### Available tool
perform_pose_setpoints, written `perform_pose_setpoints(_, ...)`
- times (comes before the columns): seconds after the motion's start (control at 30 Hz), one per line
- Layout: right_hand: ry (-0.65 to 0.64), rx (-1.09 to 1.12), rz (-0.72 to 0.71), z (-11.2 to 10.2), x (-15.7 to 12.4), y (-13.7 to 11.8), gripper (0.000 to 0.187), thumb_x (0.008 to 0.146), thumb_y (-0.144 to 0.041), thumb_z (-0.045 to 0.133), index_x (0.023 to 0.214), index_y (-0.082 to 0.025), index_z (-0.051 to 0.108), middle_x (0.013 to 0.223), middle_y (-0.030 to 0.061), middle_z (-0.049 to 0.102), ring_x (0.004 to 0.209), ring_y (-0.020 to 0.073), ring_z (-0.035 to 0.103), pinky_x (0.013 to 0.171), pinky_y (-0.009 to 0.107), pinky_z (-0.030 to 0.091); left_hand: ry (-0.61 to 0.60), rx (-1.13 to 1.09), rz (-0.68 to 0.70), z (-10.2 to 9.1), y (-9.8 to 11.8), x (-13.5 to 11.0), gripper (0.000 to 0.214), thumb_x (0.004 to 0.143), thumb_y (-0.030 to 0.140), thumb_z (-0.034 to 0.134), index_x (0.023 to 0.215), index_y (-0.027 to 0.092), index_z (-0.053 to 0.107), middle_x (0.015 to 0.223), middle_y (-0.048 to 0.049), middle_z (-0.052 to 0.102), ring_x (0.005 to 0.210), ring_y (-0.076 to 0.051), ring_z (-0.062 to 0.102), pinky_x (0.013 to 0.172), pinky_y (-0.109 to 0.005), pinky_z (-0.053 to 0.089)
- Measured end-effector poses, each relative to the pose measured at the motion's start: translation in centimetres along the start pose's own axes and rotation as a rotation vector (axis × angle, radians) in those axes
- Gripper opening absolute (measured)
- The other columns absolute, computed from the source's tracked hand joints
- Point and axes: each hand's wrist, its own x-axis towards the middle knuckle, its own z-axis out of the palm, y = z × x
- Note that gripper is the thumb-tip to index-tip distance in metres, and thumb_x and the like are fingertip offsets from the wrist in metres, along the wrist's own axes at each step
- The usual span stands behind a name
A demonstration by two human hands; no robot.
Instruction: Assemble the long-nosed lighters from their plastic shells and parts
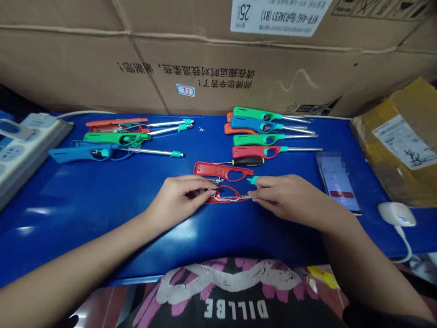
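Observation:
A red lighter half-shell (209,199) lies on the blue table with white wires (225,198) running through it. My left hand (186,193) is closed at its handle end, thumb and forefinger pinched on a small dark part among the wires. My right hand (283,196) is closed at the other end. A teal collar (251,180) sticks out from its fingers, and a short metal piece (246,197) shows at its fingertips; the rest is hidden. The matching red half-shell (211,169) lies just beyond, with a clear fuel tank (215,181) partly behind my left fingers.
A screwdriver (248,161) lies beyond the shells. Several opened lighters (116,138) are at the left, several closed ones (259,152) at the back right. A phone (337,182), white device (397,214), taped carton (403,141) and power strip (30,146) flank them. A large carton (211,59) stands behind.

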Motion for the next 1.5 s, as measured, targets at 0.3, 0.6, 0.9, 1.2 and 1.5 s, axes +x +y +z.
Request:
perform_pose_setpoints(0.3,-0.030,0.080,0.062,-0.1,0.4,0.1,0.016,0.098,-0.023,0.054,0.094,-0.020,0.069,0.092,0.0025,0.065,0.075,0.0152,0.059,0.062,0.029,0.038,0.007,-0.049,-0.048,0.1,0.2,0.0,0.012,0.088,0.025,0.072,0.093,0.017,0.080,0.086,-0.0051,0.078,0.061,-0.009,0.068,0.055,-0.017,0.057)
perform_pose_setpoints(0.6,0.220,0.158,0.209,0.1,0.4,0.7,0.016,0.097,-0.027,0.057,0.109,-0.020,0.065,0.111,0.0060,0.063,0.078,0.0145,0.058,0.068,0.029,0.045,0.008,-0.048,-0.015,0.0,0.1,-0.2,0.011,0.088,0.021,0.071,0.094,0.015,0.079,0.088,-0.0061,0.077,0.062,-0.009,0.069,0.057,-0.017,0.057)
perform_pose_setpoints(0.9,0.210,0.199,0.226,1.1,0.9,1.4,0.013,0.091,-0.022,0.067,0.103,-0.017,0.066,0.099,0.0046,0.065,0.069,0.0127,0.055,0.071,0.030,0.047,-0.057,-0.023,0.028,-0.3,0.2,-0.3,0.016,0.089,0.018,0.069,0.103,0.017,0.078,0.096,-0.0064,0.076,0.070,-0.010,0.071,0.064,-0.019,0.059)
perform_pose_setpoints(1.2,0.383,0.509,0.133,1.6,1.8,-0.7,0.025,0.092,-0.021,0.064,0.116,-0.018,0.068,0.103,0.0050,0.064,0.072,0.0093,0.061,0.060,0.023,0.052,-0.059,0.052,0.084,-0.2,-0.1,-0.4,0.016,0.092,0.015,0.068,0.106,0.016,0.077,0.098,-0.0069,0.075,0.080,-0.014,0.073,0.069,-0.022,0.058)
perform_pose_setpoints(1.5,0.344,1.099,0.327,1.7,3.1,-2.0,0.019,0.096,-0.031,0.057,0.104,-0.017,0.067,0.088,0.0036,0.068,0.069,0.0117,0.066,0.065,0.027,0.058,-0.034,0.078,0.200,0.1,-0.3,-0.7,0.018,0.094,0.012,0.067,0.108,0.013,0.076,0.096,-0.0074,0.071,0.087,-0.014,0.071,0.080,-0.024,0.057)
